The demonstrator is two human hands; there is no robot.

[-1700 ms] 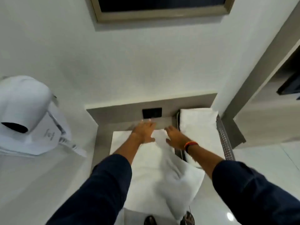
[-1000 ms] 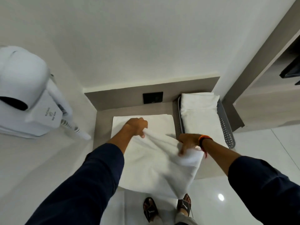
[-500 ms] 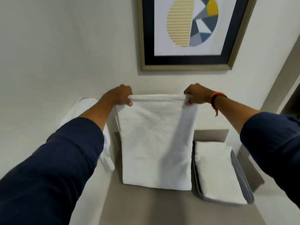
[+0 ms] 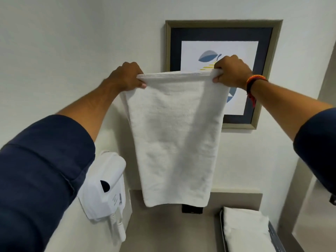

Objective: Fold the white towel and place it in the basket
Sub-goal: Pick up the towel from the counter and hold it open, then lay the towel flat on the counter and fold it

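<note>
Soft, even indoor light fills the view, bright and slightly cool, with no glare. The white towel [image 4: 174,135] shows gentle grey shading along its folds and casts a faint shadow on the wall [image 4: 72,42]. Wide-angle distortion bends the picture frame [image 4: 269,73] and stretches the sleeves [image 4: 41,170] at the edges. Detail is slightly soft throughout.
</note>
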